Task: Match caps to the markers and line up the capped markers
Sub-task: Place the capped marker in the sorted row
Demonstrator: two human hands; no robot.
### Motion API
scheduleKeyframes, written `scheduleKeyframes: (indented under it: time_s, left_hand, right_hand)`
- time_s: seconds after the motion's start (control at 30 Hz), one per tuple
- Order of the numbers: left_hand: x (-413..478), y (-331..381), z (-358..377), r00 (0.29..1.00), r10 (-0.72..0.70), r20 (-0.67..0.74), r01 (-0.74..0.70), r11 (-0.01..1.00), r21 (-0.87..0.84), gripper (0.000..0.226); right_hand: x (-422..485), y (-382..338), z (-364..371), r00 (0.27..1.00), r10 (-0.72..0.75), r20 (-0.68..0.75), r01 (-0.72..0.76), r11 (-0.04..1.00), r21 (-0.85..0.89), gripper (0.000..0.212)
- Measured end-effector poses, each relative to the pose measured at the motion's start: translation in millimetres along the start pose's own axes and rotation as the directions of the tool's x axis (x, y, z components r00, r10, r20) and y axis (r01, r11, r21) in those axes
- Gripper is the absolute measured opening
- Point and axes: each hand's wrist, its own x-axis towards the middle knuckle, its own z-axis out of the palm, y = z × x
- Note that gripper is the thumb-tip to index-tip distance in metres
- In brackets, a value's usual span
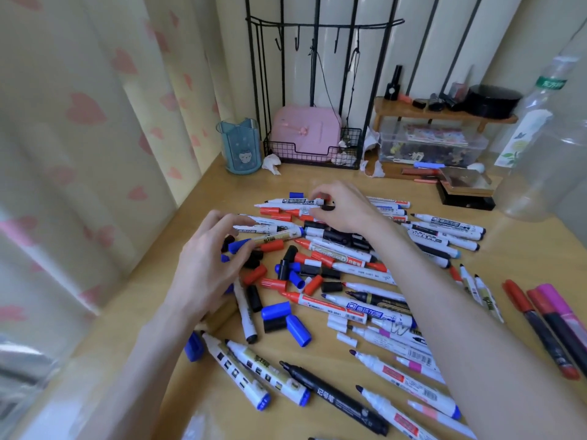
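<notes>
The markers point(349, 308) are lying mostly uncapped on the tabletop point(317, 179) among loose caps point(298, 330); three capped markers point(540, 315) are lining up at 4 o'clock, so most matching is waiting. The left hand point(206, 268) is curling its fingers point(228, 217) round a blue-capped marker point(279, 235) at 9 o'clock; the right hand point(344, 204) is pinching a white marker point(286, 202) at 12 o'clock; a bottle point(536, 147) is standing at 2 o'clock, and the tangle is hindering picking

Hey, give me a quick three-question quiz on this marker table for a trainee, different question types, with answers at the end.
1. True or false: the three capped markers at the right edge lie side by side.
2. The left hand grips: A a marker; B a tissue; C a bottle.
3. Fill in: the long black marker at the front is ___ (capped or uncapped).
Key: 1 true; 2 A; 3 uncapped.
</notes>
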Motion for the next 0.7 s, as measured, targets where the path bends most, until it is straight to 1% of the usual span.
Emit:
scheduleKeyframes:
  time_s: [0.1,0.13,0.27,0.43,0.47,0.57,0.6,0.7]
  left_hand:
    - [1.2,-4.0,-0.8,0.999,-0.024,-0.035,0.024,1.000,0.009,0.027]
    - [1.3,-4.9,-0.5,0.999,-0.028,-0.039,0.029,0.999,0.013,0.028]
    - [1.3,-8.1,-1.6,0.998,-0.043,-0.056,0.043,0.999,0.009,0.029]
    - [1.3,-8.5,-1.9,0.997,-0.040,-0.061,0.041,0.999,0.009,0.028]
    - [1.1,-8.4,-1.7,0.997,-0.041,-0.061,0.042,0.999,0.009,0.028]
    - [0.7,-8.0,-0.7,0.998,-0.041,-0.053,0.042,0.999,0.015,0.027]
    - [0.6,-7.6,-0.3,0.998,-0.041,-0.050,0.042,0.999,0.018,0.027]
    - [0.9,-6.2,0.3,0.998,-0.039,-0.050,0.040,0.999,0.013,0.027]
  right_hand:
    - [3.2,-0.5,2.2,1.000,-0.013,0.026,0.014,0.999,-0.033,0.014]
    - [3.3,0.2,1.3,0.999,-0.011,0.030,0.013,0.999,-0.042,0.012]
    - [-1.1,6.6,-7.3,0.999,0.007,0.054,-0.005,0.999,-0.038,0.021]
    - [-13.3,13.2,-14.7,0.990,-0.002,0.138,0.012,0.997,-0.075,0.013]
    - [-15.4,14.2,-16.2,0.991,-0.008,0.137,0.018,0.997,-0.072,0.012]
    - [-21.2,19.2,-25.7,0.999,-0.011,0.037,0.012,1.000,-0.025,0.011]
    - [-23.8,21.3,-30.0,1.000,-0.005,0.029,0.005,1.000,-0.019,0.010]
    - [-29.9,28.0,-35.9,0.995,0.007,0.102,-0.005,1.000,-0.023,0.006]
